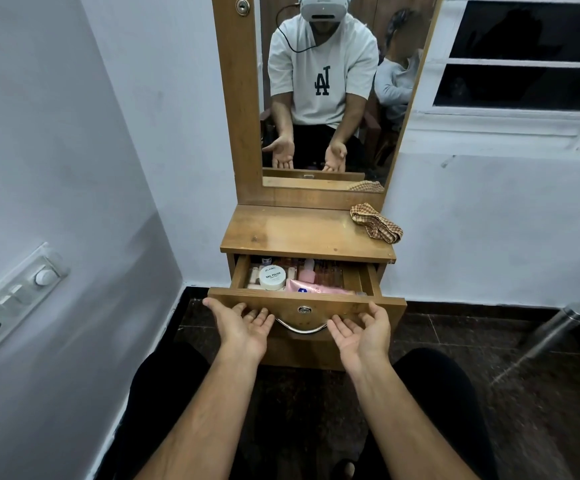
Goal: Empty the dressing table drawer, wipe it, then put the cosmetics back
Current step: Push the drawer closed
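Note:
The wooden dressing table drawer [347,305] stands pulled open, with a metal handle [301,329] on its front. Inside lie a white round jar of nail polish remover [272,277], a pink tube [319,289], a small pink bottle [307,271] and several smaller cosmetics toward the back. My left hand [243,323] and my right hand [363,329] hover palm up just in front of the drawer front, one on each side of the handle, fingers apart, holding nothing. A checked brown cloth [376,222] lies crumpled on the table top's right rear corner.
The bare wooden table top [292,232] sits under a tall mirror [330,88] that reflects me. A white wall with a switch panel [11,299] is at left, a window [524,53] at upper right, a metal leg [555,329] on the dark floor at right.

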The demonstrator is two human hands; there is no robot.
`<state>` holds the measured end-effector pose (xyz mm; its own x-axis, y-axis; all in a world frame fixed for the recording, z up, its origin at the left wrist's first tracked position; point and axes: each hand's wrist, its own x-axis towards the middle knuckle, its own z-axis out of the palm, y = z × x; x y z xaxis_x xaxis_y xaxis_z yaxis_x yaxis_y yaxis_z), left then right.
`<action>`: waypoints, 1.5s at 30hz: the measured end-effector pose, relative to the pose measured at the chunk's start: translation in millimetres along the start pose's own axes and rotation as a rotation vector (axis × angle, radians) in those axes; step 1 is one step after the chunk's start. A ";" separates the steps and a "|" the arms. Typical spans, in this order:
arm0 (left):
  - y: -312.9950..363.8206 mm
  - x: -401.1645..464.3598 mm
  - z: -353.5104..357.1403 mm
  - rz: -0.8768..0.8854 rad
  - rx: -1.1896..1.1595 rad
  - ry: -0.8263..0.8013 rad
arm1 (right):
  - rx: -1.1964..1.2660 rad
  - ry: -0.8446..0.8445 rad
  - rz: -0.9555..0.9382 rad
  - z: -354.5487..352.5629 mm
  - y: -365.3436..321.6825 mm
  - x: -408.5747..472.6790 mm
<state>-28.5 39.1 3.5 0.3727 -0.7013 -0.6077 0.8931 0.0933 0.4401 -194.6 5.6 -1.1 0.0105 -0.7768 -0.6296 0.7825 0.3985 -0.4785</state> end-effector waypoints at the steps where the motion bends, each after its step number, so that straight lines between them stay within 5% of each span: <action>1: 0.4 3.9 2.6 0.002 0.001 -0.007 | 0.009 -0.008 -0.006 3.4 -0.6 3.3; 33: 5.2 86.8 66.9 0.096 0.237 -0.078 | -0.347 -0.113 -0.050 61.7 -14.3 79.9; 35: 4.9 91.5 56.7 0.147 0.440 -0.087 | -0.514 -0.120 -0.090 58.4 -17.7 81.7; 40: 3.4 87.2 34.1 0.595 1.475 0.086 | -1.362 -0.149 -0.438 49.7 -26.2 76.4; 45: 0.3 74.2 30.1 1.076 1.795 -0.053 | -1.849 -0.097 -1.057 49.7 -30.3 63.4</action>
<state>-8.2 -34.3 -21.5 0.4214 -0.8668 0.2664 -0.8054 -0.2227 0.5494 -186.7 -80.0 3.9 0.1596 -0.9650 0.2082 -0.8446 -0.2427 -0.4772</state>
